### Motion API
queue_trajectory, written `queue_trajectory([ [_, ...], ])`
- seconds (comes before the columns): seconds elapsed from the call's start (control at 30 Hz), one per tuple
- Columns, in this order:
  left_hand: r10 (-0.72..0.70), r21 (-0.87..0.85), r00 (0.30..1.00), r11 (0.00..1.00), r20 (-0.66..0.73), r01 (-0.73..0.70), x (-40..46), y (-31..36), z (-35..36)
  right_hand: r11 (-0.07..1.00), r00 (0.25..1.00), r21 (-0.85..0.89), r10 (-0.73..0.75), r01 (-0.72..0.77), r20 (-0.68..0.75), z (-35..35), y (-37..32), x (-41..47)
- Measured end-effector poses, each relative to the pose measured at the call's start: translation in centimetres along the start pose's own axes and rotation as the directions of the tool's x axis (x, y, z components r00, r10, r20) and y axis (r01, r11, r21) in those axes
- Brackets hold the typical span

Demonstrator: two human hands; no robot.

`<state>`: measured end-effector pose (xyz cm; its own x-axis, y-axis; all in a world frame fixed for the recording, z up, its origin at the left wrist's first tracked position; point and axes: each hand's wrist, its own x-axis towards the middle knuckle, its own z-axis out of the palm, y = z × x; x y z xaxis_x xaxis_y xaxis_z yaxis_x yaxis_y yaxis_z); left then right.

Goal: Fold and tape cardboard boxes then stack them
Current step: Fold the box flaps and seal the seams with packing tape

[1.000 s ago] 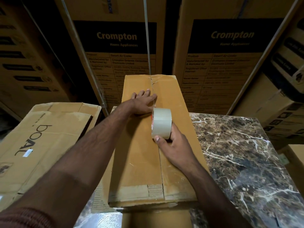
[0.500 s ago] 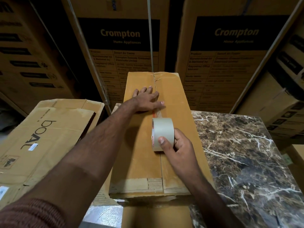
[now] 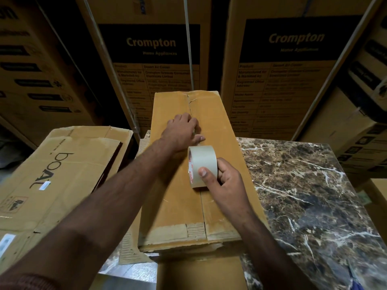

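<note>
Two hands tape the cardboard box seam: right hand has drawn the tape roll nearer, fingers gripping it; left hand fingers curled, pressing tape.

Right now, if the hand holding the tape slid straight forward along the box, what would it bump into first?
Probably the left hand, which presses on the box seam just ahead of the tape roll that the right hand grips. Depth is hard to judge.

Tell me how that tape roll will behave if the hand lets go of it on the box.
The tape roll stands on its round edge on the cardboard box, so it would probably roll along the flat top. It looks light, since the right hand steadies it with thumb and fingers. The strip under the left hand may tether it.
</note>
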<state>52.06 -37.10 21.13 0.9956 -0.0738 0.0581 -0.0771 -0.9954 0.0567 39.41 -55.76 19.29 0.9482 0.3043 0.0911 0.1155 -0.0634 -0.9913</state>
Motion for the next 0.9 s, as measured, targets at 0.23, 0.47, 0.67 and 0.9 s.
queue_trajectory([
  [0.23, 0.015, 0.055, 0.934, 0.998, 0.356, -0.037, -1.6, -0.1, -0.1, 0.976, 0.998, -0.218, -0.007, 0.019, 0.056, -0.2, 0.3, 0.0],
  [0.47, -0.025, 0.042, 0.934, 0.999, 0.357, 0.01, -1.9, -0.2, 0.3, 0.971, 0.999, -0.232, -0.048, 0.052, 0.025, -0.5, 0.0, -1.9],
  [0.67, -0.007, 0.015, 0.993, 1.0, 0.119, 0.005, -3.4, 1.3, 0.4, 0.977, 0.997, -0.203, -0.074, 0.072, -0.004, -0.8, 0.1, -3.6],
  [0.9, 0.006, 0.02, 0.921, 1.0, 0.39, -0.015, -4.2, 0.4, 0.1, 0.962, 0.997, -0.262, -0.074, 0.074, 0.01, -0.8, 0.2, -4.4],
])
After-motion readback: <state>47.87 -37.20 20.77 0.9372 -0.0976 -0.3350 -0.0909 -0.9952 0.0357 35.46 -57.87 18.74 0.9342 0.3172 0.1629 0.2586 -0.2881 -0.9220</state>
